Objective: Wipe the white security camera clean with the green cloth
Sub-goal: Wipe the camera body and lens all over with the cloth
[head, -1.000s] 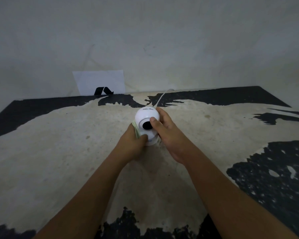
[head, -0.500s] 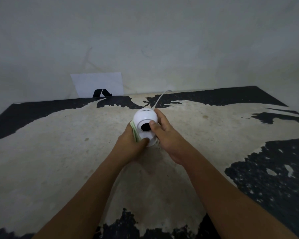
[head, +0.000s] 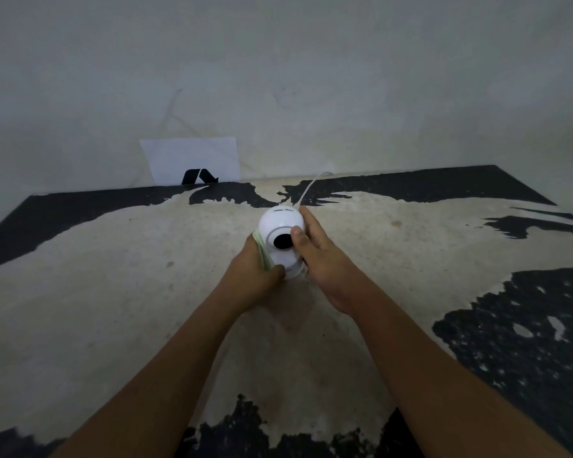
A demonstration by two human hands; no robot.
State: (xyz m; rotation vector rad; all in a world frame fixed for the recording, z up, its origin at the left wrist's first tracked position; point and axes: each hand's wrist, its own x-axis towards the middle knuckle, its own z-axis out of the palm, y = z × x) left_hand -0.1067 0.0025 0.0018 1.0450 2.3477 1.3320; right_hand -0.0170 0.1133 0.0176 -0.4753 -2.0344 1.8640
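A round white security camera with a black lens stands on a worn table, lens toward me. My right hand grips its right side, thumb beside the lens. My left hand presses a folded green cloth against the camera's lower left side; only the cloth's edge shows between hand and camera. A thin white cable runs from the camera's back toward the wall.
A white paper sheet with a black mark leans against the grey wall behind the table. The table top is beige with flaking black patches; its back edge meets the wall.
The camera and both hands stay in about the same place. My left hand with the cloth has slid slightly lower along the camera's left side.
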